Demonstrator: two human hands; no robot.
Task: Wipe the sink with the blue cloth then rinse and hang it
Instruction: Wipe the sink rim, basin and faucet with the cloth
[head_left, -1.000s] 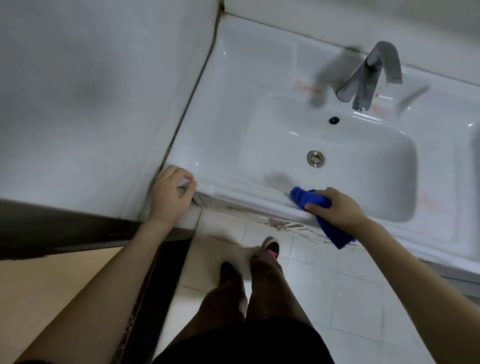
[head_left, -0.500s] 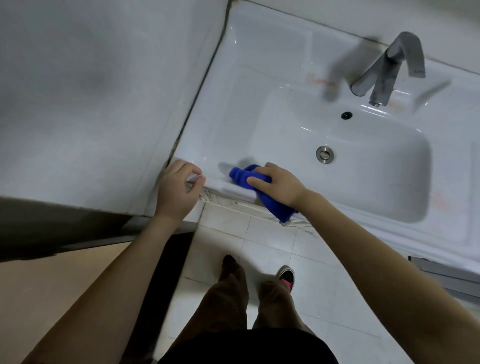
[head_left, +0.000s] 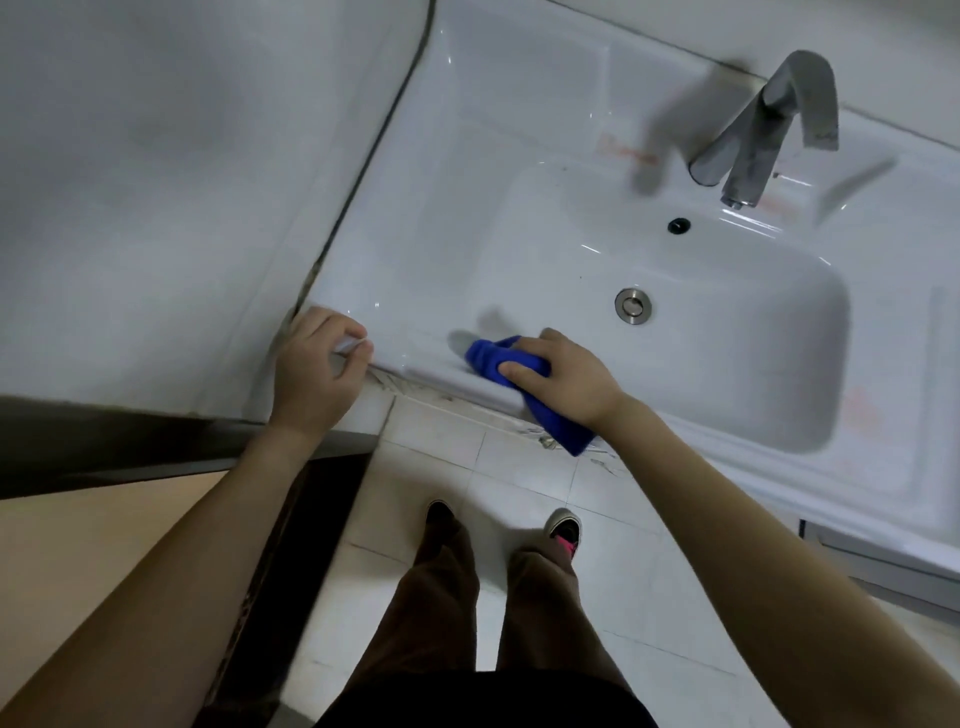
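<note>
A: Where's the blue cloth (head_left: 485, 361)?
B: On the sink (head_left: 405, 312) front rim. My right hand (head_left: 563, 379) presses it down, fingers curled around it.
A: And your left hand (head_left: 317, 374)?
B: Fingers curled over the sink's near-left corner.

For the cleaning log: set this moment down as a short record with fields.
left grip: holds the sink at its front-left corner
right grip: grips the cloth against the front rim
cloth: blue, bunched, its tail hanging over the edge
tap: no water seen running
drain: uncovered
stain: faint orange mark left of the tap
stage: wiping; rinse and hang not yet done
</note>
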